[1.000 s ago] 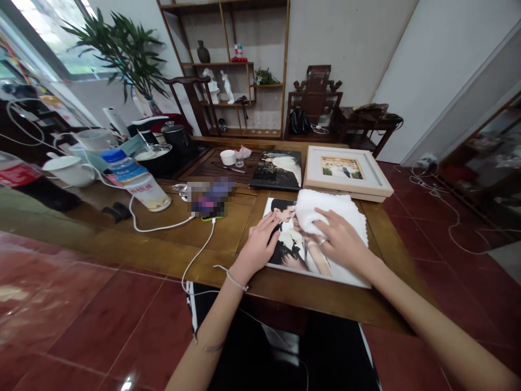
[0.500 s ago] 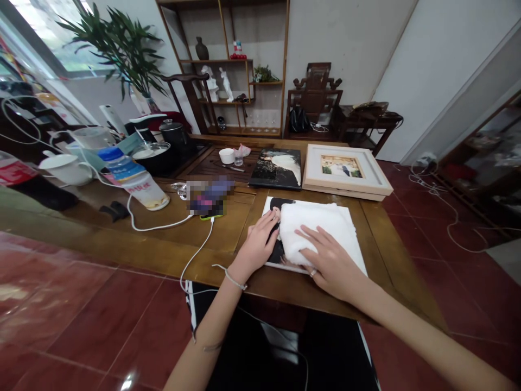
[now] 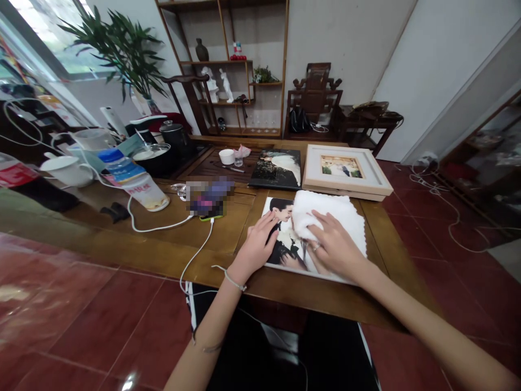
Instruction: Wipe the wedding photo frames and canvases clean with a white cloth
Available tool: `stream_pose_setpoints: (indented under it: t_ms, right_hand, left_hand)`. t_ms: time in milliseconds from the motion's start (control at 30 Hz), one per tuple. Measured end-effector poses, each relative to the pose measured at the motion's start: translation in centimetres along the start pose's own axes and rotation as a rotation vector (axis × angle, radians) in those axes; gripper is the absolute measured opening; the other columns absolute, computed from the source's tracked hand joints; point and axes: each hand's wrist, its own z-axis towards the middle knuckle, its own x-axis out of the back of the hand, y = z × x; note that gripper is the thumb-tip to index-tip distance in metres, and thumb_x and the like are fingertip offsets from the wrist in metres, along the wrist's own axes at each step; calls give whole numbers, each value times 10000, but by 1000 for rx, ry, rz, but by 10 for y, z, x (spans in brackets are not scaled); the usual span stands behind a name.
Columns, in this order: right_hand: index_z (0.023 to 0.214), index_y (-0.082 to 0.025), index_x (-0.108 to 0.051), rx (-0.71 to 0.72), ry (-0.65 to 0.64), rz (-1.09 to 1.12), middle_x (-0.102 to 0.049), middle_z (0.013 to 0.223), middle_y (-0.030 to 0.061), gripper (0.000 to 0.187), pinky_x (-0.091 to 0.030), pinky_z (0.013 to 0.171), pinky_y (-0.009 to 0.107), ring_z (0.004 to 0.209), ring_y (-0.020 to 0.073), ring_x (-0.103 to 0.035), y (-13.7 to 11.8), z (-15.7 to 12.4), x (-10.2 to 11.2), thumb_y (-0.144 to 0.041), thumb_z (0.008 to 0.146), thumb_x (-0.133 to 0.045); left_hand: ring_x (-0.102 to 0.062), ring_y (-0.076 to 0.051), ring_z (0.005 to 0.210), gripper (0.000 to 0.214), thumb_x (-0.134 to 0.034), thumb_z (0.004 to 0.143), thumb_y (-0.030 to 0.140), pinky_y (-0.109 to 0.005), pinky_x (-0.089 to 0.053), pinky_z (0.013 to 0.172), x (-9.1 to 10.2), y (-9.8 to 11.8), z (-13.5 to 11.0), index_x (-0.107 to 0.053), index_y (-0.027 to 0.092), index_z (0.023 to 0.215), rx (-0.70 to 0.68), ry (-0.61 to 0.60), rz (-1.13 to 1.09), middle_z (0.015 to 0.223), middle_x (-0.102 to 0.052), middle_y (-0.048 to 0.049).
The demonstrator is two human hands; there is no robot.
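A photo panel [image 3: 291, 264] with a printed picture of people lies flat on the wooden table before me. Resting along its left edge is my left hand [image 3: 257, 241], fingers stretched out and flat, steadying it. My right hand [image 3: 336, 247] presses a white cloth [image 3: 345, 212] onto the panel, its fingers curled into a bunched fold. The cloth spreads over the upper right of the panel and hides that part of the picture.
Behind the panel are a dark photo album [image 3: 274, 169] and a light wooden picture frame [image 3: 350, 187]. To the left lie a blurred-out phone-like thing [image 3: 209, 198] on a white cable, a blue-capped bottle [image 3: 140, 187] and a cola bottle [image 3: 36, 184]. A white bowl [image 3: 227, 157] sits on the tea tray.
My right hand has slid the cloth right and slightly up and bunched it, uncovering more of the picture at the left. My left hand has stayed in place.
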Motion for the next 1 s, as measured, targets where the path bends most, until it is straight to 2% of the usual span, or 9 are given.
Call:
stream_pose_setpoints:
  t_ms: [133,233,367,533,633,767,900,1000]
  right_hand:
    - [1005,-140,-621,107,-44,67,-466,1375,180,273,-248,1083,558,1345,316,-293,-36,-12,6,-101,767,-492]
    - [976,-151,-625,150,-84,116,-469,1374,174,256,-259,1088,537,1345,294,-301,-48,-17,12,-105,758,-500]
    - [994,-159,-631,157,-41,133,-519,1328,170,284,-308,1070,509,1305,272,-378,-30,-11,11,-92,753,-496]
    - [1021,-171,-603,34,-4,63,-526,1321,161,257,-338,1041,523,1272,279,-420,8,3,4,-131,796,-483]
    - [991,-168,-592,-13,0,47,-522,1321,164,235,-343,1037,521,1275,279,-415,11,4,2,-117,809,-454]
    - [983,-131,-612,9,1,62,-505,1330,203,238,-277,1070,557,1314,315,-354,-16,-10,4,-111,797,-464]
    - [942,-168,-633,103,-60,137,-470,1380,154,261,-251,1090,557,1348,300,-295,-52,-32,13,-89,747,-479]
    - [964,-191,-635,156,-78,167,-476,1382,126,269,-270,1088,543,1342,288,-310,-60,-40,18,-110,754,-487]
  left_hand:
    - [-300,-229,1374,424,-390,934,210,-472,-292,1102,-2,-5,1,-430,187,1356,-26,-10,-8,1470,-362,-94]
    - [-288,-233,1379,431,-392,927,189,-475,-296,1099,-1,-7,1,-436,208,1354,-45,-28,-15,1484,-335,-84]
    - [-293,-230,1377,429,-386,934,208,-473,-297,1099,-1,-6,1,-424,194,1361,-33,-15,-9,1473,-356,-94]
    - [-320,-224,1365,395,-384,945,238,-465,-296,1102,0,-1,0,-458,192,1330,-22,10,-9,1454,-390,-92]
    - [-325,-219,1363,390,-377,948,234,-457,-292,1105,1,1,0,-461,192,1326,-18,6,-10,1464,-374,-88]
    - [-325,-225,1362,392,-388,941,236,-459,-294,1104,0,-1,1,-465,178,1321,-10,3,-1,1450,-394,-102]
    - [-311,-221,1369,420,-385,934,213,-466,-292,1103,-2,-5,1,-432,206,1351,-30,-3,-4,1463,-375,-86]
    - [-295,-226,1377,427,-386,929,203,-473,-293,1101,-1,-6,1,-431,209,1354,-41,-22,-9,1477,-351,-85]
